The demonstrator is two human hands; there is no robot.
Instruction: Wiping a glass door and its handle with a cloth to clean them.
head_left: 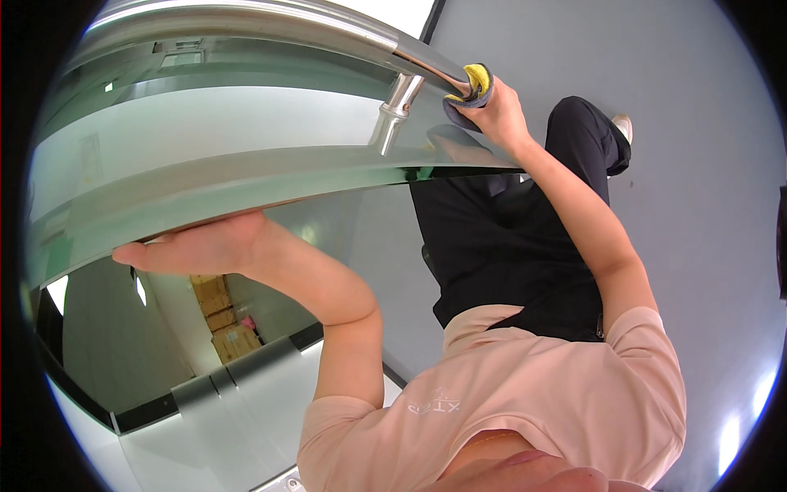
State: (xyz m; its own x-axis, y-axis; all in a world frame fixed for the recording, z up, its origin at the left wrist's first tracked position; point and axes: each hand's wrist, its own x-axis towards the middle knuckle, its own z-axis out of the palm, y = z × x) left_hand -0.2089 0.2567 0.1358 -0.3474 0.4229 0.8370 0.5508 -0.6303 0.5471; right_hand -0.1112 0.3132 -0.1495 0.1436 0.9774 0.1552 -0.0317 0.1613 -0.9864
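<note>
A glass door [270, 176] stretches across the upper left. Along it runs a long round metal handle [344, 31], joined to the glass by a short metal post [396, 113]. At the handle's near end, my right hand [502, 117] grips a yellow and grey cloth [473, 92], which is folded around the bar. My left hand [201, 244] lies flat along the other face of the glass, fingers stretched out and holding nothing. Part of that palm is hidden behind the door's edge.
Grey floor [697, 205] spreads to the right and under my legs in black trousers [508, 262]. At the lower left stands another glass panel [106, 328] with a dark frame, and cardboard boxes [236, 341] show in it. A white surface [246, 443] lies below.
</note>
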